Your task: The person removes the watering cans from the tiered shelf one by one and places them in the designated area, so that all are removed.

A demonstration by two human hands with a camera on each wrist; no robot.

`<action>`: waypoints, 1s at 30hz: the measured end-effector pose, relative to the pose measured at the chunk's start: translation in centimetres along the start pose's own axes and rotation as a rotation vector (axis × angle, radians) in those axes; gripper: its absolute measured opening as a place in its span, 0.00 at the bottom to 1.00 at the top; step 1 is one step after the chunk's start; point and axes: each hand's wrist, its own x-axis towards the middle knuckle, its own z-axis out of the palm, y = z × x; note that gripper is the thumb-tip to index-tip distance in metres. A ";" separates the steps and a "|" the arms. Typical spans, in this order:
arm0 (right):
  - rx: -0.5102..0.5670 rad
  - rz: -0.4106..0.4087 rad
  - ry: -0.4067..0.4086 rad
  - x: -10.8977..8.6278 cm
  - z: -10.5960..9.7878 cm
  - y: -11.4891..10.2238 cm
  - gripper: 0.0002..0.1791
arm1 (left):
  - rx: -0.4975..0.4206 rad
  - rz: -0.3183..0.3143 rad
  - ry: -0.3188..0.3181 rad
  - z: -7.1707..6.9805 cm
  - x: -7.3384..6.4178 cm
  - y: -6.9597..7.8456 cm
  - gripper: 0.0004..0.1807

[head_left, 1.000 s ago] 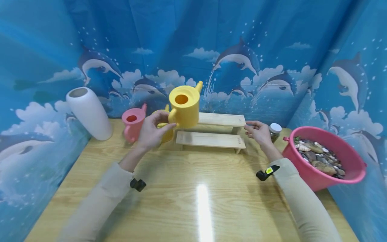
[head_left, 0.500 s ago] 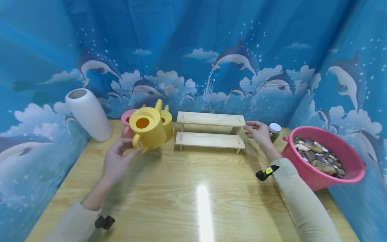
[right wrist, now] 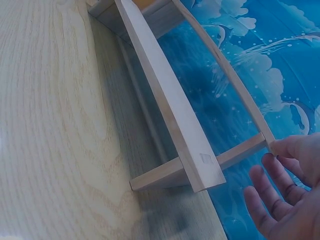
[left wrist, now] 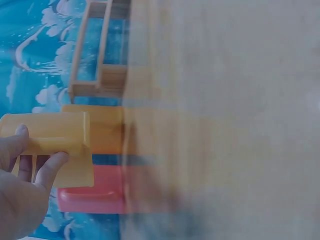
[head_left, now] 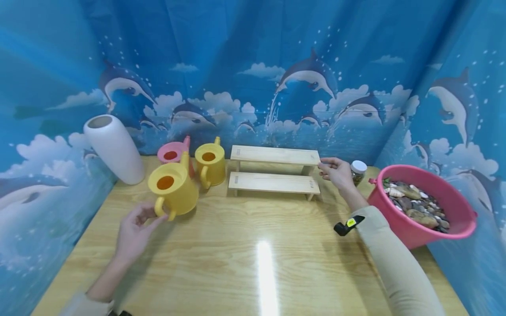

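Note:
My left hand [head_left: 134, 230] grips a yellow watering can [head_left: 178, 188] by its handle, thumb and fingers round it in the left wrist view too. The can is raised over the left of the table, spout pointing to the back. Behind it stands a pink watering can [head_left: 171, 151], partly hidden. A second yellow watering can [head_left: 213, 164] stands to its right. My right hand [head_left: 337, 173] is at the right end of a two-step wooden shelf [head_left: 274, 182]. In the right wrist view its fingertips touch the upper board's corner, and the other fingers are loosely bent and hold nothing.
A white vase [head_left: 116, 149] leans at the back left. Right of the shelf is a white-lidded jar [head_left: 358, 169], partly behind my right hand. A pink bucket [head_left: 381, 210] holding stones and shells stands at the right edge. Dolphin-print curtains [head_left: 253, 66] enclose the table [head_left: 221, 263].
My left hand has carried the yellow watering can from in front of the shelf leftward, down and closer to me, uncovering the other yellow can. The right hand has stayed at the shelf's end.

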 end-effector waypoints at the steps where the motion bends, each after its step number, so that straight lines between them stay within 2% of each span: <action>1: 0.001 0.001 0.000 0.0 0.0 0.0 0.25 | -0.006 0.002 -0.006 0.1 -0.2 -0.3 0.16; 7: 0.006 0.006 -0.003 0.2 0.2 -0.1 0.25 | -0.025 -0.002 -0.042 0.7 -0.7 -1.7 0.16; 11: 0.009 0.006 -0.002 0.3 0.4 0.0 0.25 | -0.005 -0.022 -0.065 0.8 -0.6 -2.3 0.18; 17: -0.004 -0.008 0.001 0.3 0.4 0.0 0.25 | 0.040 -0.085 -0.110 0.6 -0.4 -2.7 0.19; 23: 0.010 -0.016 -0.012 0.3 0.4 -0.1 0.27 | 0.069 -0.061 -0.135 0.6 -0.4 -3.4 0.18; 30: 0.013 -0.015 -0.001 0.2 0.4 0.0 0.26 | 0.113 -0.084 -0.142 0.7 -0.2 -3.3 0.19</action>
